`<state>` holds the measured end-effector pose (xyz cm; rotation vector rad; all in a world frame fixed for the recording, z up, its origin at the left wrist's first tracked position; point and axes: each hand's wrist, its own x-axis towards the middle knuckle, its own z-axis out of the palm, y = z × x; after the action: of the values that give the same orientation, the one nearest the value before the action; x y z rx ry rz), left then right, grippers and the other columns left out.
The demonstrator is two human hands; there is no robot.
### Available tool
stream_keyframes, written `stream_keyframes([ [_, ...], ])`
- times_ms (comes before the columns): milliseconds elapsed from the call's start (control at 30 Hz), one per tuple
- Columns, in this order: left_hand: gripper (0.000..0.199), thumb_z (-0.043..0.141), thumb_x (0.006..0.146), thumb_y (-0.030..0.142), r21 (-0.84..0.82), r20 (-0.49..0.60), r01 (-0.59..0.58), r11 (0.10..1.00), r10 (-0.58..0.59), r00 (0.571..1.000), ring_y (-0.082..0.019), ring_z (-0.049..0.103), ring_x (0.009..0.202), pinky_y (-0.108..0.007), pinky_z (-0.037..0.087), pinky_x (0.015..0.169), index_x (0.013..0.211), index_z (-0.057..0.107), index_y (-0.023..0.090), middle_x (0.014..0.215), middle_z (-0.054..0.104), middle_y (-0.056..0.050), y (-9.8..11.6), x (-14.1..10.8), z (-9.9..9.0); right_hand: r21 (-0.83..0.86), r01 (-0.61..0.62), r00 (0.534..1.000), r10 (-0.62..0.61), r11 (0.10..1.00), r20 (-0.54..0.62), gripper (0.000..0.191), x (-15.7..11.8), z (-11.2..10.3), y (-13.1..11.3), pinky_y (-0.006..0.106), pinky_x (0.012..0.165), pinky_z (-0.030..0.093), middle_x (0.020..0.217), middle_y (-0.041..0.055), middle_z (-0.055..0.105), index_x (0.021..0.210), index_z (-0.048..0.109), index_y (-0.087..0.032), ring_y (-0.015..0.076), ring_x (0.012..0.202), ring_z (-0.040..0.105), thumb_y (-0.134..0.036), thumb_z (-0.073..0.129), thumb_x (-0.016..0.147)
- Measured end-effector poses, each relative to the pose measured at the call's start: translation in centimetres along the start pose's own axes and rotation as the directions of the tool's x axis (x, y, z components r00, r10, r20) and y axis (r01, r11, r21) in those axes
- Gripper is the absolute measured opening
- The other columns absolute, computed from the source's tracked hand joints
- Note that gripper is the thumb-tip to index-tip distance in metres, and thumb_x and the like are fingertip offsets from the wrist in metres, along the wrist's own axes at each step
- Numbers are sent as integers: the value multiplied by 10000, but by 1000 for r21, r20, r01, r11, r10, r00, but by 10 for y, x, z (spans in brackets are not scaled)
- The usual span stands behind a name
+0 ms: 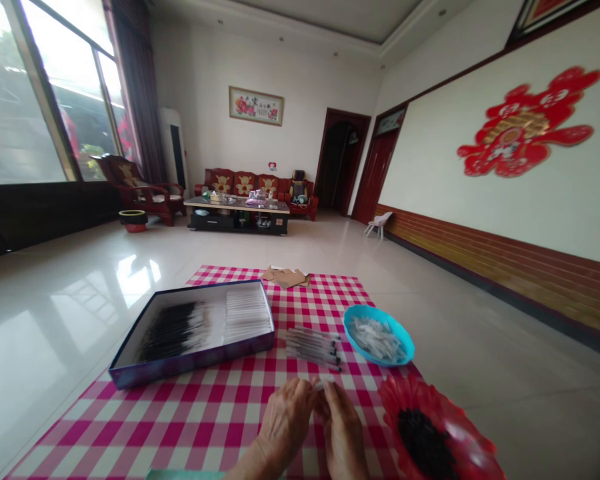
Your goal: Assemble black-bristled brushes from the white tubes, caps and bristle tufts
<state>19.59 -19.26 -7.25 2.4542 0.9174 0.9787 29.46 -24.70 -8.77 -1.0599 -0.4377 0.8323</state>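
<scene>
The left hand point(285, 420) and right hand point(343, 437) fill the bottom of the view, the left forearm point(245, 467) rising from 7 o'clock. Both hands are narrow, their fingertips point(325, 393) pinched together on a small pale sliver point(323, 385), too small to make out fully. It looks light, thin and fairly stiff, perhaps brittle plastic, and is best pinched by its ends. Below lies a pink-and-white checked cloth point(220, 427) on the tile floor point(55, 320). From the hands, a red flower-shaped dish point(405, 407) of black bits sits at 3 o'clock, a blue bowl point(380, 337) of pale pieces at 1, loose clear tubes point(313, 347) at 12, and a shallow box point(190, 365) of packed tubes at 10.
</scene>
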Motion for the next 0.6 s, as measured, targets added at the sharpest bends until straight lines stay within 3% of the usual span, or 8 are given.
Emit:
stream_keyframes([
  [100, 213, 375, 907, 137, 152, -31, -121, 981, 127, 991, -121, 541, 593, -209, 361, 535, 797, 541, 212, 687, 592, -1, -8, -6, 7, 7, 0, 1000, 0, 1000, -10, 287, -2, 2, 0, 298, 686, 517, 842, 42, 705, 840, 664, -182, 207, 785, 647, -449, 676, 734],
  [200, 197, 391, 890, 124, 185, -65, -136, 973, 150, 986, -131, 542, 605, -216, 366, 545, 798, 536, 221, 685, 588, 1, -12, -10, 10, 68, -24, 1000, 25, 997, -13, 321, -3, 6, 1, 315, 715, 520, 908, 62, 710, 881, 665, -182, 229, 844, 652, -456, 690, 716],
  [300, 207, 384, 902, 165, 75, -83, -103, 992, 109, 991, -133, 554, 621, -214, 376, 564, 788, 543, 231, 682, 590, -1, -12, -11, 10, 90, -19, 999, 22, 996, -40, 292, -2, 8, 0, 291, 662, 517, 822, 34, 708, 839, 655, -200, 212, 783, 654, -455, 704, 705],
  [400, 209, 403, 916, 263, -198, 25, 13, 980, -8, 1000, -118, 562, 600, -203, 374, 561, 789, 565, 230, 679, 601, 0, -9, -6, 10, -2, 23, 999, -23, 1000, -29, 265, -2, 8, -7, 267, 638, 504, 754, 17, 691, 795, 657, -199, 192, 735, 641, -456, 676, 735],
  [500, 278, 479, 877, 417, -502, 207, 228, 834, -140, 968, -101, 503, 498, -199, 342, 497, 730, 569, 199, 562, 548, 13, -7, 4, 9, -100, 89, 995, -85, 991, 44, 285, -4, 8, -20, 279, 683, 502, 818, 39, 700, 814, 675, -190, 203, 789, 641, -467, 615, 785],
  [600, 406, 515, 808, 556, -722, 502, 495, 484, -127, 856, -69, 352, 373, -197, 250, 390, 663, 528, 177, 461, 444, 46, -11, 11, 3, -144, 145, 989, -139, 979, 53, 293, -4, 9, -33, 304, 702, 509, 843, 54, 706, 823, 688, -188, 215, 797, 648, -470, 625, 773],
])
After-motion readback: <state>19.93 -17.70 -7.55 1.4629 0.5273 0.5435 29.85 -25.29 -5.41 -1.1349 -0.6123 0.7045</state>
